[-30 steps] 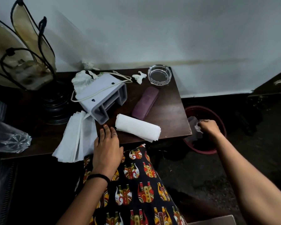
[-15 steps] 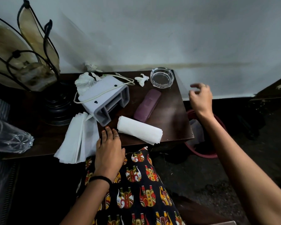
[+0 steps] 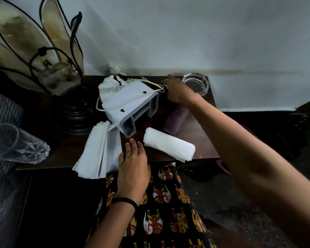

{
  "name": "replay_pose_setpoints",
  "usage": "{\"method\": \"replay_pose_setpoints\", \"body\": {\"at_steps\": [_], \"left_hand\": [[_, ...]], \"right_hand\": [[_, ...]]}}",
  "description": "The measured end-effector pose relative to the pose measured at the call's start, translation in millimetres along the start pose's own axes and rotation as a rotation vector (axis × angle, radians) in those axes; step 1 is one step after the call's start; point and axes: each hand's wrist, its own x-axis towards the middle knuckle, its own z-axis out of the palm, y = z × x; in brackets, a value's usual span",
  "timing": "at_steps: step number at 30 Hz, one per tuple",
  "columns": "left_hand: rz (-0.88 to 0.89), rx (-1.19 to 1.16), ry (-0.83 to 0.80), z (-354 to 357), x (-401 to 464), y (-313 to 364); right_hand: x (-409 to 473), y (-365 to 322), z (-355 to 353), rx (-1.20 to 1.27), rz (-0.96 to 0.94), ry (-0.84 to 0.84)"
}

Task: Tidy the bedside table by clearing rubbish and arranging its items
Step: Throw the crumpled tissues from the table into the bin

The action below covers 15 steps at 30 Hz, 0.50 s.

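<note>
Right hand reaches beside glass ashtray, grip unclear; left hand flat on worktop; paper roll lies pointing back-left.

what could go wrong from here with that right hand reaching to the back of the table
1. The right hand is close beside the clear glass ashtray, which sits at the table's far right corner; a nudge might push it off.
2. The thin white cable loops right by that hand and could snag, dragging the grey plastic block.
3. The forearm passes over the purple oblong case and may knock it.
</note>
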Motion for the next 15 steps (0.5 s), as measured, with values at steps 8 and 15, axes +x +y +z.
{"method": "replay_pose_setpoints", "body": {"at_steps": [8, 15], "left_hand": [[0.004, 0.019, 0.006, 1, 1, 0], [0.002, 0.012, -0.011, -1, 1, 0]], "right_hand": [[7, 4, 12, -0.017, 0.059, 0.125], [-2, 13, 0, 0.249, 0.058, 0.316]]}}
